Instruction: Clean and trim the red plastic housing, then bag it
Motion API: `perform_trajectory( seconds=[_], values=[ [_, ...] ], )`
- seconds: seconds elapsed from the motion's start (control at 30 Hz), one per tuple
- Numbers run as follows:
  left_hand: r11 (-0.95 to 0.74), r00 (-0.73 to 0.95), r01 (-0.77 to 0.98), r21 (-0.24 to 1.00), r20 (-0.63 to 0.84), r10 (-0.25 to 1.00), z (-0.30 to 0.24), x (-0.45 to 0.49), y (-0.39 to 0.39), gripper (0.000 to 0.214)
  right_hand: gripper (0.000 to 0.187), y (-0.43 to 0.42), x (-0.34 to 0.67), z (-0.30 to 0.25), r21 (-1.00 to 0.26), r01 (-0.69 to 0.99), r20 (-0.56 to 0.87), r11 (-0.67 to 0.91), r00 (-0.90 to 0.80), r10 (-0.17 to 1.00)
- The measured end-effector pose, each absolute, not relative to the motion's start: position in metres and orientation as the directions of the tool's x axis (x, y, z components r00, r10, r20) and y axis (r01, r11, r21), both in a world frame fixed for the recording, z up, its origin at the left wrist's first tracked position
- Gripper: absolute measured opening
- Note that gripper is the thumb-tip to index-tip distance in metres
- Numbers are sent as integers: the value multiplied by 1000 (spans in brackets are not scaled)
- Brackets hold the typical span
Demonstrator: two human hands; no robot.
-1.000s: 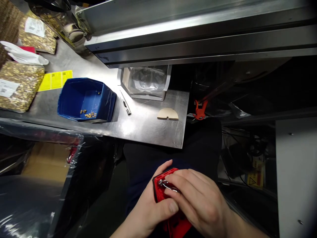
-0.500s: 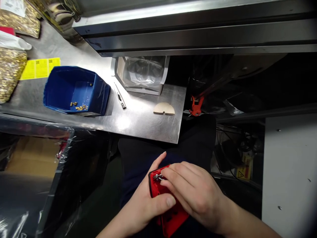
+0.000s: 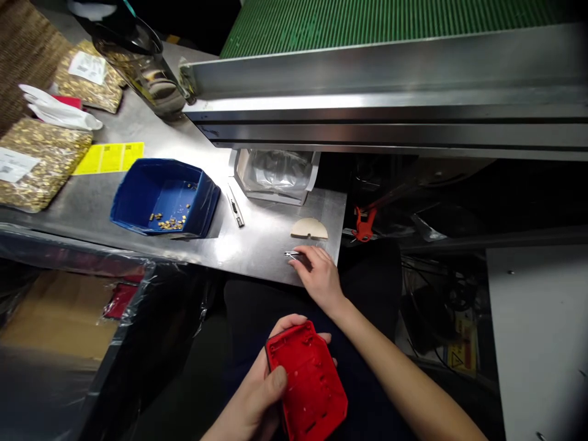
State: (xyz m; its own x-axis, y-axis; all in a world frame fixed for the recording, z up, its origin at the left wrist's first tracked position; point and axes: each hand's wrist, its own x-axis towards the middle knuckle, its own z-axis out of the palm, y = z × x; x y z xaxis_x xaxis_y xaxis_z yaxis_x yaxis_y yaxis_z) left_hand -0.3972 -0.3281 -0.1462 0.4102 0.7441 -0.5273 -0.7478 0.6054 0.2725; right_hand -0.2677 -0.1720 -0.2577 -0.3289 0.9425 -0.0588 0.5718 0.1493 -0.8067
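My left hand [image 3: 271, 373] is closed around a red plastic shell [image 3: 315, 386] with a dark rim, its thumb pressed on the inner face. The shell's open, hollow side faces up and shows small posts and slots. Farther forward, my right hand [image 3: 320, 275] is at the near edge of the metal table, fingers closed on a small shiny metal tool [image 3: 291, 253]. Most of that tool is covered by the fingers, so its exact kind is unclear. Just beyond the fingers lies a pale half-round disc [image 3: 309, 229] with a small notch.
A blue bin [image 3: 209, 205] with small brass pieces stands on the table, beside a utility knife [image 3: 236, 208]. Behind are a light bin [image 3: 275, 197] of clear bags and a metal rail [image 3: 367, 131]. Bags of brass parts [image 3: 55, 153] lie left; a plastic-lined box [image 3: 59, 306] stands below.
My right hand has left the red shell and moved forward to the table with the metal tool. My left hand still holds the shell, now uncovered. The view has shifted upward.
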Motion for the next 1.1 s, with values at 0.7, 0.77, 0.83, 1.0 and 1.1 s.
perform_trajectory(
  seconds=[0.7, 0.77, 0.83, 1.0, 1.1],
  values=[
    [516, -57, -122, 848, -525, 849, -155, -423, -295, 45, 15, -247, -213, -164, -838, 265, 39, 476, -842, 538],
    [503, -20, -139, 853, -510, 860, -152, -427, -289, 41, 16, -247, -213, -161, -875, 246, 42, 417, -819, 572],
    [495, -18, -173, 851, -505, 863, -152, -427, -284, 36, 16, -247, -213, -159, -882, 244, 44, 403, -809, 586],
    [477, -111, -246, 844, -514, 851, -155, -414, -274, 42, 17, -251, -209, -158, -856, 246, 75, 455, -811, 580],
    [545, -74, -275, 792, -583, 809, -158, -408, -267, 50, 26, -254, -205, -163, -867, 262, 62, 423, -787, 613]
  ],
)
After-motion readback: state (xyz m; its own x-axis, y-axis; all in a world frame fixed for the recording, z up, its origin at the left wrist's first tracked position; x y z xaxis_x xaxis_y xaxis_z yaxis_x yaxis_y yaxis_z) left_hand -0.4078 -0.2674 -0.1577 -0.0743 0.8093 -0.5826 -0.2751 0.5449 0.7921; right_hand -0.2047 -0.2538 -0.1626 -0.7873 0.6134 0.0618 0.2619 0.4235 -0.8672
